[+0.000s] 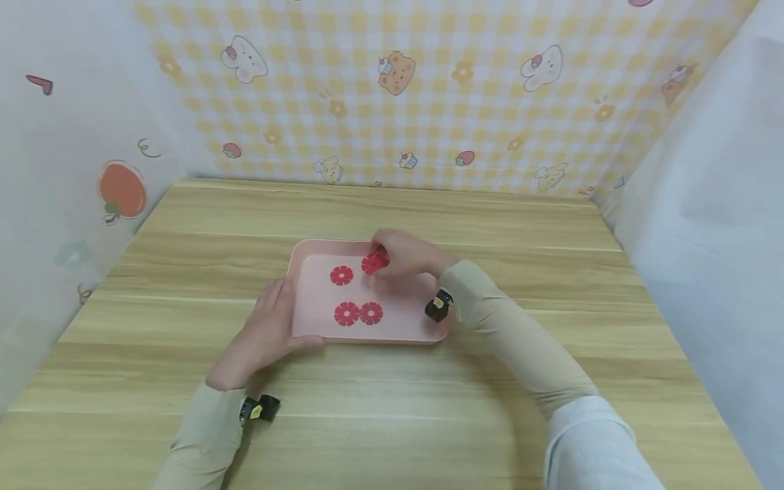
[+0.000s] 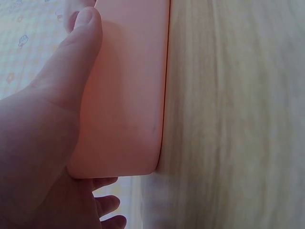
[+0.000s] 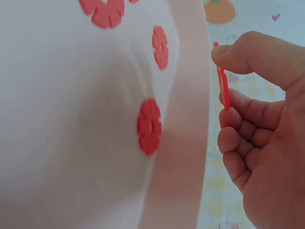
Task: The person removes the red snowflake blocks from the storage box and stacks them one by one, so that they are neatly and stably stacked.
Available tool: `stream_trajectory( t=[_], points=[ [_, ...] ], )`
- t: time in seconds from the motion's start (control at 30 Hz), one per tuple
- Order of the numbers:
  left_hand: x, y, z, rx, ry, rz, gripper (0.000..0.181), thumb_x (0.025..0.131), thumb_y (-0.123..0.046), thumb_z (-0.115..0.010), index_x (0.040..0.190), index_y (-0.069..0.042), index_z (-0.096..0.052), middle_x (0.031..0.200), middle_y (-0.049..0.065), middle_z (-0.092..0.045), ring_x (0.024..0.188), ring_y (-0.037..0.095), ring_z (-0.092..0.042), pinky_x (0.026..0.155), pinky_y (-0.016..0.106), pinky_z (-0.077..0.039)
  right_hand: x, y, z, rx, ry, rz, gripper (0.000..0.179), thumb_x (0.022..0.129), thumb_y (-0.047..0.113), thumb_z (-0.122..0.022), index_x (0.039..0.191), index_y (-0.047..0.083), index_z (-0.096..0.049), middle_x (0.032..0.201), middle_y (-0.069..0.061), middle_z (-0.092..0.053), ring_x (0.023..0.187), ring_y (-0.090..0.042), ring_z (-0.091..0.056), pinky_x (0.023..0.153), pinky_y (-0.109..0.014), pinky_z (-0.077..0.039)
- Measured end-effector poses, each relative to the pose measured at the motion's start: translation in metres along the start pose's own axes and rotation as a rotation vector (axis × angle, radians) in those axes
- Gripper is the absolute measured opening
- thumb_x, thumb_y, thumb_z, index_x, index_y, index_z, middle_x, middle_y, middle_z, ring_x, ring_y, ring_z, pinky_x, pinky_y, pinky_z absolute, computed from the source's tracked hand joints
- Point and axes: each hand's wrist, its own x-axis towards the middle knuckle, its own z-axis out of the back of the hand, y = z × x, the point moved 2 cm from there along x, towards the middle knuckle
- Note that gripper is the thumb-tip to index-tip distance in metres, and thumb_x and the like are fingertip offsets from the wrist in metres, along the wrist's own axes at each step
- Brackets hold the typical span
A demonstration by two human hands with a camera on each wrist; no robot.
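In the right wrist view, my right hand [image 3: 267, 105] pinches a thin red notched disc [image 3: 222, 78] between thumb and fingertips, with the disc turned edge-on beside the tray's far rim. Several more red flower-shaped discs lie in the shallow pink tray [image 1: 404, 338]. Two of them, a left front disc [image 1: 346, 314] and a right front disc [image 1: 371, 313], touch each other. Another disc [image 1: 341, 275] lies behind them. At the tray's near left corner, my left hand [image 1: 269, 327] rests with its thumb along the front wall and its fingers along the left end.
The tray stands on a wood-grain table [image 1: 392, 408]. Behind the table rises a yellow checked backdrop [image 1: 429, 102] with cartoon prints. White sheets flank both sides, the left sheet [image 1: 73, 150] carrying fruit prints.
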Motion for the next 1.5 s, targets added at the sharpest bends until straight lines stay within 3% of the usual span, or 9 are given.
stream_trajectory(
  t=[0.37, 0.7, 1.17, 1.5],
  points=[
    [0.001, 0.0, 0.001, 0.008, -0.018, -0.024, 0.126, 0.065, -0.053, -0.082, 0.148, 0.009, -0.01, 0.147, 0.028, -0.025, 0.133, 0.044, -0.026, 0.109, 0.061, -0.03, -0.031, -0.043, 0.022, 0.03, -0.076, -0.041, 0.038, 0.081, 0.02, -0.073, 0.113, 0.005, -0.058, 0.104, -0.006, -0.06, 0.092, -0.022, -0.054, 0.085, -0.033, -0.05],
    [0.003, 0.002, -0.001, 0.018, -0.019, -0.03, 0.126, 0.065, -0.054, -0.082, 0.147, 0.011, -0.011, 0.146, 0.03, -0.026, 0.134, 0.046, -0.023, 0.112, 0.062, -0.022, -0.066, -0.082, 0.032, 0.071, -0.131, -0.114, 0.04, 0.08, 0.024, -0.074, 0.11, 0.003, -0.057, 0.102, -0.009, -0.059, 0.089, -0.024, -0.053, 0.081, -0.035, -0.049],
    [0.004, 0.001, -0.001, 0.023, 0.013, -0.03, 0.127, 0.068, -0.054, -0.08, 0.147, 0.012, -0.007, 0.149, 0.033, -0.019, 0.136, 0.048, -0.019, 0.112, 0.063, -0.019, -0.107, -0.131, 0.021, 0.053, -0.164, -0.194, 0.037, 0.079, 0.014, -0.073, 0.109, -0.001, -0.057, 0.098, -0.011, -0.056, 0.087, -0.023, -0.05, 0.076, -0.033, -0.045],
    [0.005, 0.0, -0.002, 0.035, -0.006, -0.058, 0.123, 0.068, -0.049, -0.082, 0.145, 0.014, -0.01, 0.145, 0.033, -0.024, 0.133, 0.047, -0.023, 0.111, 0.062, -0.023, -0.118, -0.14, 0.012, 0.083, -0.135, -0.18, 0.039, 0.08, 0.009, -0.073, 0.111, -0.005, -0.055, 0.101, -0.015, -0.058, 0.091, -0.026, -0.055, 0.083, -0.038, -0.048]
  ],
)
